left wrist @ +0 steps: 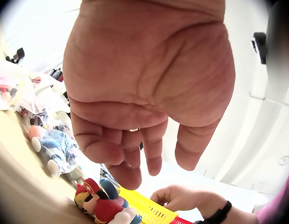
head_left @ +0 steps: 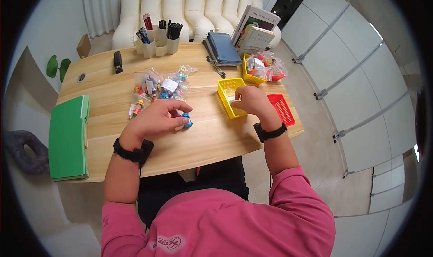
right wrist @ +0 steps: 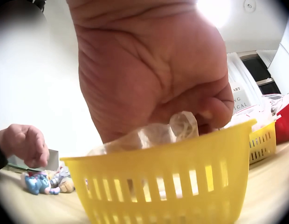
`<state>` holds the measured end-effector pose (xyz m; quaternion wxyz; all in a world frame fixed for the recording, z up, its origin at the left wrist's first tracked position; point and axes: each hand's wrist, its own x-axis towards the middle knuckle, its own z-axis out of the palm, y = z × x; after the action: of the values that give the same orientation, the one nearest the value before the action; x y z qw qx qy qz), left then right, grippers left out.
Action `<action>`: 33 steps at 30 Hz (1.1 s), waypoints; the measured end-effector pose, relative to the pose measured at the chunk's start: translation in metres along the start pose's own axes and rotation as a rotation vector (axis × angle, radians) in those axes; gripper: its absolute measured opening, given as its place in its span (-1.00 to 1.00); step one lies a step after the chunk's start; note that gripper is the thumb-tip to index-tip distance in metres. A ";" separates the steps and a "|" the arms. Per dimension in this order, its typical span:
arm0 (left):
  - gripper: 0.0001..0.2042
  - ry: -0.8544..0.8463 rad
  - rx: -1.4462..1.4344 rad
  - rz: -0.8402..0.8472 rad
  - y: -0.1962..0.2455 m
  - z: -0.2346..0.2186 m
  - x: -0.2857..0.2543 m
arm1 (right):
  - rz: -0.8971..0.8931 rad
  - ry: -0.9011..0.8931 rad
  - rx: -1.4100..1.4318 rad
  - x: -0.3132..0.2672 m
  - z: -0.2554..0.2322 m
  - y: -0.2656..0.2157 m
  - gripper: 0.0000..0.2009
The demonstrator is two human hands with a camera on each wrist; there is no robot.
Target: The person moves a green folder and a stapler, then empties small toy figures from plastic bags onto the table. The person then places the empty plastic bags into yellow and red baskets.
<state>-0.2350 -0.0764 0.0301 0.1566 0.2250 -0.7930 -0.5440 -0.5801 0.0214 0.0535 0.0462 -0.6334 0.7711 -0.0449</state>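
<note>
My left hand [head_left: 157, 116] hovers over the table with its fingers loosely bent and holds nothing. Just below its fingertips lies a small toy figurine [left wrist: 99, 201] with a red body, a red cap and blue parts. My right hand [head_left: 255, 104] reaches into a yellow slotted basket [right wrist: 158, 172], with its fingers curled at a crumpled clear plastic bag [right wrist: 184, 125] that pokes above the rim. The palm hides most of those fingertips in the right wrist view. Left of centre, several bagged figurines [head_left: 158, 83] lie in a pile beyond my left hand.
A red basket [head_left: 283, 109] stands right of the yellow one. Behind it, another yellow basket [head_left: 252, 78] holds bagged items. Pen holders [head_left: 161, 47], a stapler [head_left: 118, 62], blue notebooks [head_left: 223, 48] and upright books [head_left: 256, 29] line the back. A green folder [head_left: 67, 137] lies at the left edge.
</note>
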 end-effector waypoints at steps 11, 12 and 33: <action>-0.63 0.053 -0.034 0.076 -0.004 0.000 0.000 | -0.063 -0.062 -0.033 0.017 0.004 -0.003 -0.74; -0.65 0.062 -0.013 0.070 -0.002 -0.001 -0.001 | -0.090 -0.039 -0.037 0.015 0.000 -0.003 -0.71; -0.42 0.585 0.801 -0.596 -0.016 -0.054 -0.024 | -0.345 -0.041 1.385 0.029 0.026 -0.102 -0.85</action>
<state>-0.1849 -0.1115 0.0345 0.1119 0.6212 -0.7634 -0.1371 -0.4829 -0.0269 0.0408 0.4445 -0.5724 0.4533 -0.5190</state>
